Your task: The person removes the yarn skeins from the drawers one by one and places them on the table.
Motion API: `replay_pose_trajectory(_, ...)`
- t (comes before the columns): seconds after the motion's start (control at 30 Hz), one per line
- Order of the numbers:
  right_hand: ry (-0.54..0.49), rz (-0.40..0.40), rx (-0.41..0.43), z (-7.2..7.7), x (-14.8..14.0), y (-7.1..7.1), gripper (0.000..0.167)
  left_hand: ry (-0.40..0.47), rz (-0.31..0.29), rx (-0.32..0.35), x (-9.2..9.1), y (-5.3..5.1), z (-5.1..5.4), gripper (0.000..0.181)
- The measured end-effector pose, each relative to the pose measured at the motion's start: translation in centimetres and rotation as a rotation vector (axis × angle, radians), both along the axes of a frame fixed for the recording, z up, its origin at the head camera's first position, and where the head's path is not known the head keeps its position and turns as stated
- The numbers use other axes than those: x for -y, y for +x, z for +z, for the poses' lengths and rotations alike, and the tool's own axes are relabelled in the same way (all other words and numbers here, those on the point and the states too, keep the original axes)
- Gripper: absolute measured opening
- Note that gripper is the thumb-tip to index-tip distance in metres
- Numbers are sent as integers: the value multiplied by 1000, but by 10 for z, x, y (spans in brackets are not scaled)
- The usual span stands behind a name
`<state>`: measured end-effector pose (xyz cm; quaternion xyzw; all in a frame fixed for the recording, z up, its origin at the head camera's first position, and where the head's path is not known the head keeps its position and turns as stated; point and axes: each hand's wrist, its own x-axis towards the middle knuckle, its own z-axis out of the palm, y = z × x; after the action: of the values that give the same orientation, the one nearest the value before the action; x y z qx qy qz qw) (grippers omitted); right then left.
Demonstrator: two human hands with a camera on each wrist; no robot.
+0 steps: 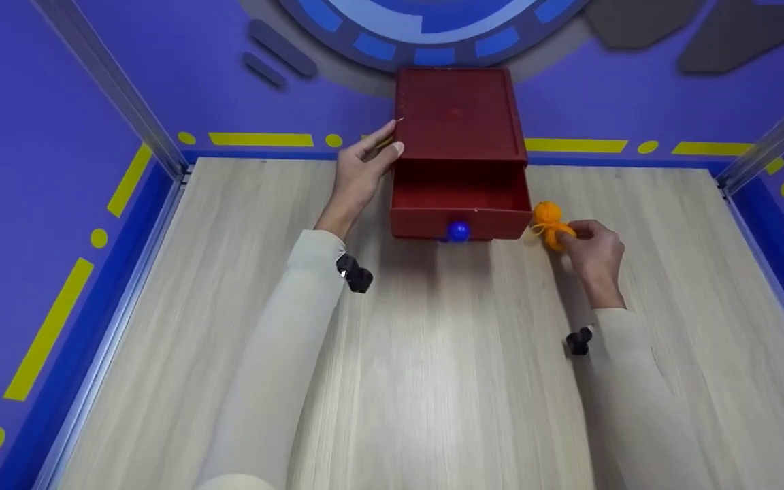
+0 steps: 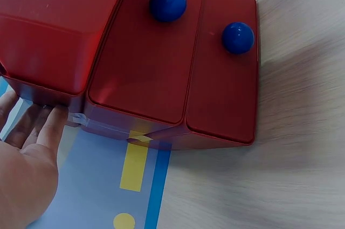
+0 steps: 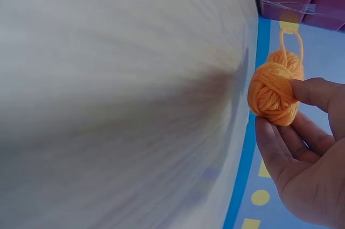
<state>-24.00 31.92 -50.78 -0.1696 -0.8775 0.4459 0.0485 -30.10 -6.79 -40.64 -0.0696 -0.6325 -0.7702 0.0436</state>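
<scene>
Right hand point(image 1: 596, 255) pinching yarn point(image 3: 273, 91)
Left hand point(image 1: 354, 180), fingers extended, touches the red box point(image 1: 459, 116); its top drawer point(image 1: 422, 223) stands open.

an orange yarn bundle point(image 3: 274, 91) is held beside a red cabinet point(image 1: 459, 116) whose top drawer point(image 1: 426, 223) stands open

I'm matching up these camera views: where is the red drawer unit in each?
Head: the red drawer unit is at upper centre.
Left wrist: fills the upper left, extending past centre.
Right wrist: partly visible, cut off at the top right corner.
Shared landmark: yellow wall markings.
</scene>
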Motion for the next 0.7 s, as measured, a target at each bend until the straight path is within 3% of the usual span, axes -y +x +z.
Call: replay_pose_trajectory(0.7,30,8,3,-7,0,2,39,8,-7,11,1,-1,0,46)
